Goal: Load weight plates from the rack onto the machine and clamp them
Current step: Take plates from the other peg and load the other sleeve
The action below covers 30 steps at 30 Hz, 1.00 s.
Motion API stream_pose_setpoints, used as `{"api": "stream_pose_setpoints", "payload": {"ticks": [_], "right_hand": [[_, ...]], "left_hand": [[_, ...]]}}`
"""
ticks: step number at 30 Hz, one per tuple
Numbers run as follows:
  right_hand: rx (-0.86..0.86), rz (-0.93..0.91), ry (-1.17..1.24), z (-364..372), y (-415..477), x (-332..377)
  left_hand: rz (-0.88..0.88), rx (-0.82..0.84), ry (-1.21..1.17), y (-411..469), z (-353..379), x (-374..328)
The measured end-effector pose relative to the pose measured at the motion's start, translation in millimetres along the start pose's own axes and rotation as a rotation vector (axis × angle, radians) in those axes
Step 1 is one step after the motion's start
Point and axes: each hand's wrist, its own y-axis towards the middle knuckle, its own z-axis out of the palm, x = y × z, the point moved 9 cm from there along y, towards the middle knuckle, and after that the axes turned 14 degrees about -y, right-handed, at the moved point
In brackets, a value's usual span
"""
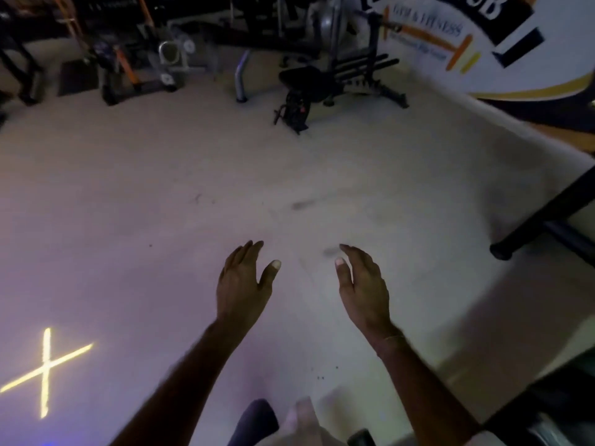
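Note:
My left hand (243,284) and my right hand (362,286) are stretched out in front of me over the pale gym floor, palms facing each other, fingers apart and holding nothing. No weight plate is clearly in view. A black machine with horizontal pegs (360,69) stands far ahead by the wall, well beyond both hands. The room is dim and the picture is blurred.
Dark gym equipment (128,59) lines the far side. A wall with a painted logo (467,37) runs along the right. A black frame leg (541,217) slants in at the right. A glowing X mark (45,371) lies on the floor at lower left.

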Motion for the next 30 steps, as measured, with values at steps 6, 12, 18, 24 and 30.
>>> {"api": "stream_pose_setpoints", "payload": {"ticks": [6, 12, 18, 24, 30], "right_hand": [[-0.126, 0.116, -0.049, -1.3, 154.3, -34.6], [-0.188, 0.265, -0.134, 5.3, 305.1, -72.8], [-0.292, 0.444, -0.151, -23.7, 436.1, -121.7], [-0.319, 0.516, -0.145, -27.6, 606.4, -182.3], [-0.319, 0.502, -0.154, -48.8, 766.3, -221.8]], "left_hand": [[0.137, 0.143, -0.051, 178.3, 79.2, -33.5], [0.268, 0.301, -0.093, 363.5, 155.0, -85.9], [0.418, 0.420, -0.110, 516.7, 223.0, -175.5], [0.462, 0.449, -0.111, 668.5, 303.1, -234.8], [0.486, 0.444, -0.131, 808.8, 362.1, -298.5]]}}
